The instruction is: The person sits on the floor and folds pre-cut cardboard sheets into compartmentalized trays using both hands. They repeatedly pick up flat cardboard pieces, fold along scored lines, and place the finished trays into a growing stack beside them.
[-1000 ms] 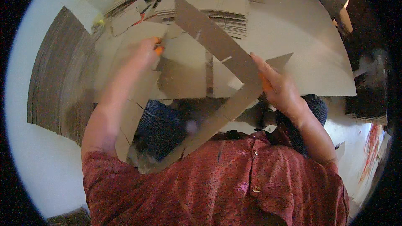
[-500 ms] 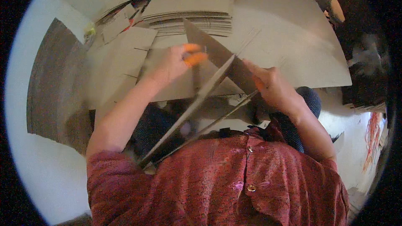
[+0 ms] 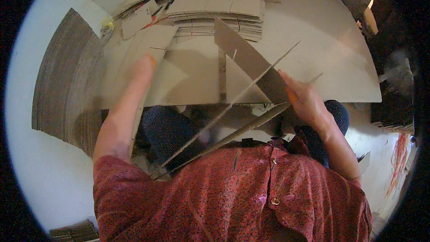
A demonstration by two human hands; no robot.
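Observation:
My right hand (image 3: 304,96) is closed on slotted cardboard strips that cross one another. One broad brown strip (image 3: 246,56) stands on a slant from the table to that hand. Narrow strips (image 3: 233,101) seen edge-on run from near the hand down to my shirt front. My left hand (image 3: 144,67), blurred, is at the slotted cardboard sheets (image 3: 154,36) on the left of the table. Orange covering shows on fingers of both hands. The left fingers are mostly hidden, so their grip cannot be made out.
Stacked cardboard strips (image 3: 215,6) lie at the back of the table (image 3: 322,40). A tall stack of grey-brown cardboard (image 3: 67,80) stands on the left. Dark stacked material (image 3: 394,98) is at the right, with reddish strings (image 3: 398,161) below it. My knees (image 3: 163,127) are under the table edge.
My left hand has moved away from the crossed strips, leftward to the cardboard sheets. The right hand still holds the strips, which have spread further apart.

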